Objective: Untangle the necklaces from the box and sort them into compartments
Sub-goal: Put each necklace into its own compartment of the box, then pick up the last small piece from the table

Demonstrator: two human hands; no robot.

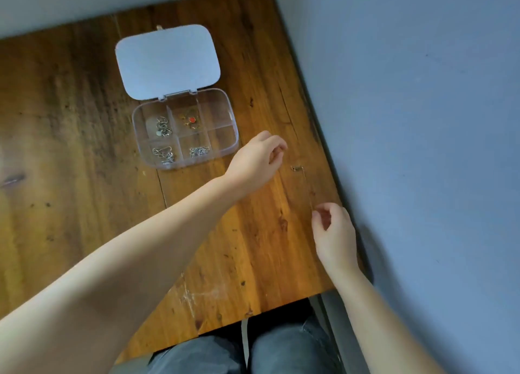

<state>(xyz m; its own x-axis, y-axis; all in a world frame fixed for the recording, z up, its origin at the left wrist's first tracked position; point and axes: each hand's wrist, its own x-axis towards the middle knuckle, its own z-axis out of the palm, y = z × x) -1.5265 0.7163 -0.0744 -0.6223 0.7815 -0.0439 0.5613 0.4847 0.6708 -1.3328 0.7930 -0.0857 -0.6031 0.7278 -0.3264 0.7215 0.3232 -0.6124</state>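
Fingertips of left hand (259, 156) curled in together, thumb against forefinger, apparently pinching the far end of a fine chain (305, 182); hard to make out against the wood grain. Fingers of right hand (333, 233) likewise bent toward the thumb, seemingly nipping the near end of the same thin gold necklace. Strung between the two hands, over the right side of the table (84, 120), close to its right edge. Small clasp or pendant (297, 168) visible partway along, nearer the left hand.

Likely almost weightless, wholly limp, and slippery between bare skin; prone to kink, knot on itself, or snap if tugged. Best held at the ends or at the clasp, with a light pinch and gentle tension only. Better gathered into a loose coil in the palm than dragged across rough boards, where links could catch in the cracks.

Farther out, to the left and far of the left hand: clear compartment box (185, 128) with lid (167, 61) hinged open and lying flat beyond it. Silver pieces in the far-left cell (162, 126), near-left cell (164, 154) and near-middle cell (199, 151); a gold piece with a red stone (192, 119) in the far-middle cell. Both right-hand cells seemingly empty, so either a fair destination
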